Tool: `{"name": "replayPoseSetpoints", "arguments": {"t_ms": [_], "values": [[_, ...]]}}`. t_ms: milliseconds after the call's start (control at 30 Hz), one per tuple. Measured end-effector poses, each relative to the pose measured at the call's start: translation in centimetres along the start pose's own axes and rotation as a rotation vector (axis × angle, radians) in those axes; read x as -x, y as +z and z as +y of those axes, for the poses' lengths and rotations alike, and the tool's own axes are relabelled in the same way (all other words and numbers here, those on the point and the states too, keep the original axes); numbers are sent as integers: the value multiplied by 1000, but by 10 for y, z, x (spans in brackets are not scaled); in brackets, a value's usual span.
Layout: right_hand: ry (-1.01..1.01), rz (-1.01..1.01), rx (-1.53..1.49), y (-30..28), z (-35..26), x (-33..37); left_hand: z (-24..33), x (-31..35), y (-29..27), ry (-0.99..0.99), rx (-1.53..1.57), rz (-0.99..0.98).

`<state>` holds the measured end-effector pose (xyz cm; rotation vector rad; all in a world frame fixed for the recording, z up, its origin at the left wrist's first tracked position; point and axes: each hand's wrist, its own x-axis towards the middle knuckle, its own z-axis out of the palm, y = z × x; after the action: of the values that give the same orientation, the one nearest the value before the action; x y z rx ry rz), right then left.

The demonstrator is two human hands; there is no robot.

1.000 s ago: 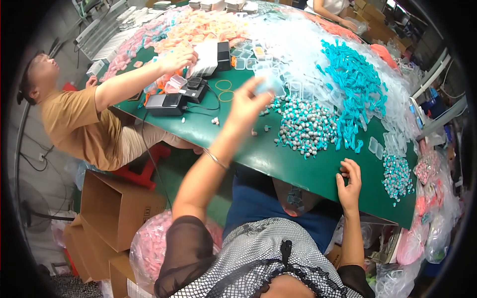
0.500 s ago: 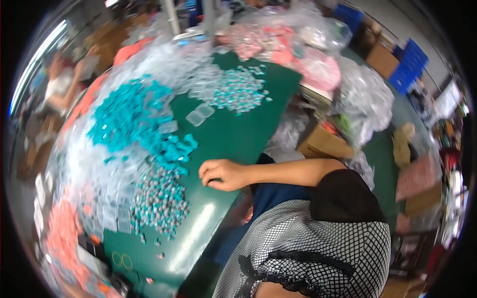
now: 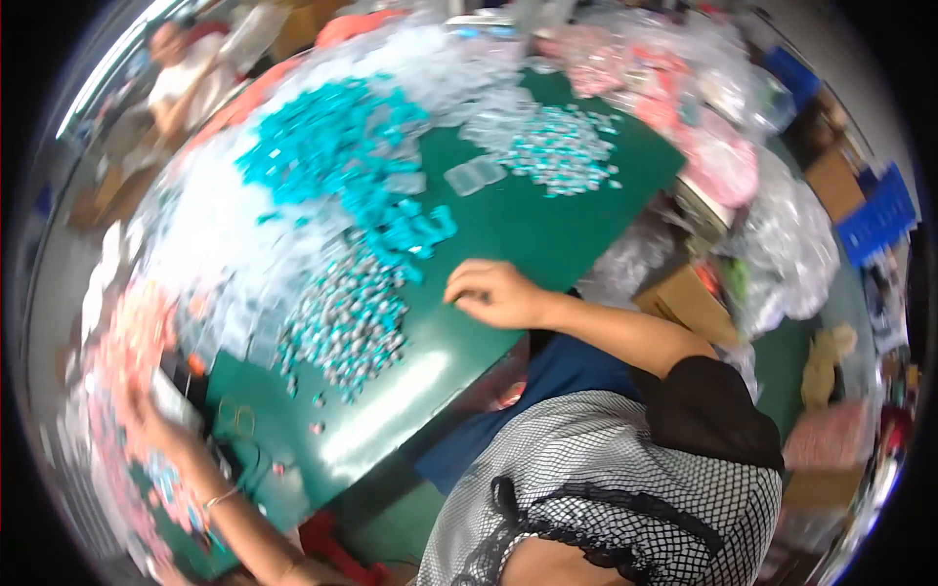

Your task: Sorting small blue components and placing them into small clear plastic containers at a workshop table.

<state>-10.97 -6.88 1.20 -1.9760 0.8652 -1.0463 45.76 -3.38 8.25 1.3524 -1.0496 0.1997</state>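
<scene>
My right hand (image 3: 493, 293) rests at the near edge of the green tabletop (image 3: 532, 230), its fingers curled in toward the thumb. Whatever may lie inside them is hidden. At the far left my left hand (image 3: 151, 425) is over a pile of coral-coloured pieces (image 3: 142, 327); its fingers are smeared by motion. Left of my right hand lies a heap of small grey and teal pieces (image 3: 352, 317). Beyond it spreads a pile of flat teal plastic pieces (image 3: 332, 146).
Clear plastic cases (image 3: 474, 176) lie beside a second heap of small pieces (image 3: 562, 146). Filled plastic bags (image 3: 718, 161) crowd the right, above an open cardboard box (image 3: 689, 303). Blue crates (image 3: 879, 215) stand farther right. Another person (image 3: 186, 78) is at the far left.
My left arm has come into view at the lower left, its hand at the coral pieces. The view has shifted, so the table sits higher and farther right. My right hand stays curled.
</scene>
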Motion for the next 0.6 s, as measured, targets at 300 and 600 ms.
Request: {"name": "replayPoseSetpoints", "arguments": {"t_ms": [300, 600], "values": [[-136, 281, 1032, -71, 76, -74, 203, 195, 114, 92, 88, -767], [-246, 158, 896, -77, 57, -44, 220, 255, 177, 354, -372, -536]]}}
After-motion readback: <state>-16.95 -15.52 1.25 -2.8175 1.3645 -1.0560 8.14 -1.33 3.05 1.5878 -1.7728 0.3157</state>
